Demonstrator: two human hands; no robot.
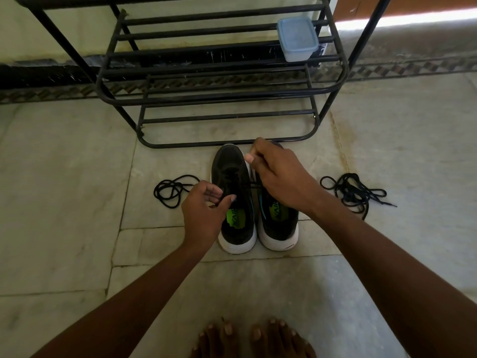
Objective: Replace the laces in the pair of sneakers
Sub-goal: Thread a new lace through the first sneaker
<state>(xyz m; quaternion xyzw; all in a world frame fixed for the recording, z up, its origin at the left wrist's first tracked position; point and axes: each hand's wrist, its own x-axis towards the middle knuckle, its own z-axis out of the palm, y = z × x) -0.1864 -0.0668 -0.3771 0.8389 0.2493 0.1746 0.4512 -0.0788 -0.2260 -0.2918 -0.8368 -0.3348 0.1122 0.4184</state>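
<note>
Left hand (204, 213) pinches lace (251, 184) at left sneaker (233, 177); right hand (276, 169) pinches its other end. Keep both ends even, pull snug per eyelet.

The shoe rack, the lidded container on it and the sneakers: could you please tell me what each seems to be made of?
Shoe rack: probably painted metal tubing, glossy black, with thin round bars and bent corners.
Container: likely plastic, translucent bluish, with a cloudy look and soft rounded edges.
Sneakers: the uppers look like matte black fabric or mesh, though the weave is too dark to confirm; the white soles look like foam or rubber.
</note>
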